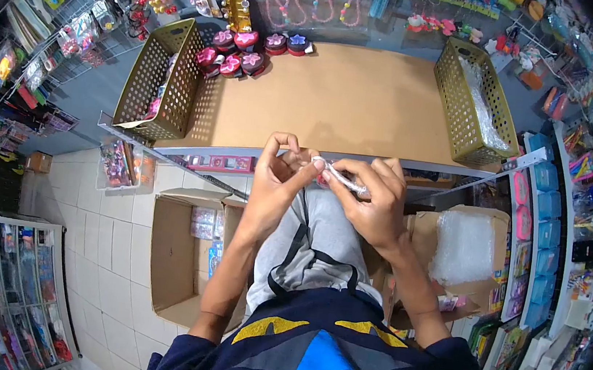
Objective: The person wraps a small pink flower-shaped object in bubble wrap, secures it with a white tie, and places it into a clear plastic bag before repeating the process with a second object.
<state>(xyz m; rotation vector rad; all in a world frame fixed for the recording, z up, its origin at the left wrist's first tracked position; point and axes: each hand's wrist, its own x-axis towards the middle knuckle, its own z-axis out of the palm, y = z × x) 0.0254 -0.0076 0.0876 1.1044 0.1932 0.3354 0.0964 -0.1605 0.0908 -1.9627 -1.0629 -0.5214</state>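
My left hand (276, 186) and my right hand (374, 197) meet above my lap, just in front of the shelf edge. Between them is a small crumpled clear plastic wrapper (344, 180). A bit of pinkish red shows near my fingertips; what it belongs to is hidden. My left thumb and forefinger pinch one end of the wrapper, while the right fingers close around the other. On the shelf beyond, several small round dark-and-pink pieces with flower tops (230, 66) sit in a cluster at the left.
A brown shelf top (335, 102) carries an olive basket (154, 85) at left and another basket (477, 110) with clear plastic packs at right. Open cardboard boxes (174, 266) flank my legs. Hanging goods cover the walls; a display rack (25, 286) stands lower left.
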